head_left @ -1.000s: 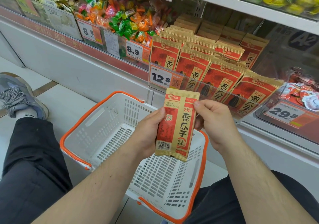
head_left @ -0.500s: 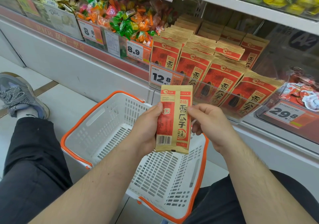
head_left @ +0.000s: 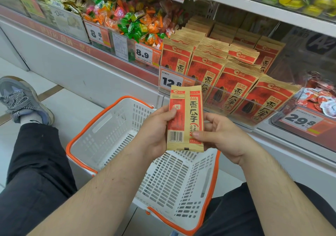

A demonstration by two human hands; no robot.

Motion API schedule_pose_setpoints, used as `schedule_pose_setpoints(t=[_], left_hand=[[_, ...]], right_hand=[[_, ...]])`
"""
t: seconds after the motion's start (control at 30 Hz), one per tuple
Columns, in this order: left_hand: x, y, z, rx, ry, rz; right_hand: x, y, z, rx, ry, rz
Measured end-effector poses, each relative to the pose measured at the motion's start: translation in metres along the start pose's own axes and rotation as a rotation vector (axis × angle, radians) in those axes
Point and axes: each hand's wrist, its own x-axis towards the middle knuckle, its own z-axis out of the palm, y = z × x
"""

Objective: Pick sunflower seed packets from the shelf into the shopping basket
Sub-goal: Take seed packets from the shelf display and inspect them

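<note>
Red-and-gold seed packet (head_left: pixel 185 117) upright between both gripping hands, above basket (head_left: pixel 116 126).

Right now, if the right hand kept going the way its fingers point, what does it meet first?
The right hand points leftward; it already grips the red-and-gold sunflower seed packet. Beyond that, probably the left hand holding the packet's other edge.

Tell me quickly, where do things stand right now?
Left hand and right hand both grip one seed packet. Packet above white basket, not dropped. Nothing in the way.
</note>
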Motion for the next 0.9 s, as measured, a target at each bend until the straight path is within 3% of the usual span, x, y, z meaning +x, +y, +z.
schedule_pose_setpoints(t=[0.23,0.37,0.47,0.57,0.73,0.9], left_hand=[[0.001,0.001,0.001,0.069,0.016,0.017],[0.007,-0.008,-0.004,0.339,0.089,0.115],[0.007,-0.015,-0.005,0.392,0.015,0.053],[0.005,-0.017,-0.008,0.405,-0.041,0.048],[0.000,-0.022,-0.011,0.445,-0.184,0.047],[-0.002,-0.024,-0.010,0.347,-0.299,0.018]], right_hand=[[-0.001,0.002,0.000,0.006,-0.010,-0.027],[-0.002,0.000,0.011,-0.263,0.113,-0.029],[-0.003,0.000,0.014,-0.365,0.058,-0.029],[-0.007,-0.002,0.012,-0.307,-0.020,-0.064],[-0.003,-0.008,0.015,-0.163,0.226,-0.136],[0.000,-0.009,0.018,-0.066,0.237,-0.157]])
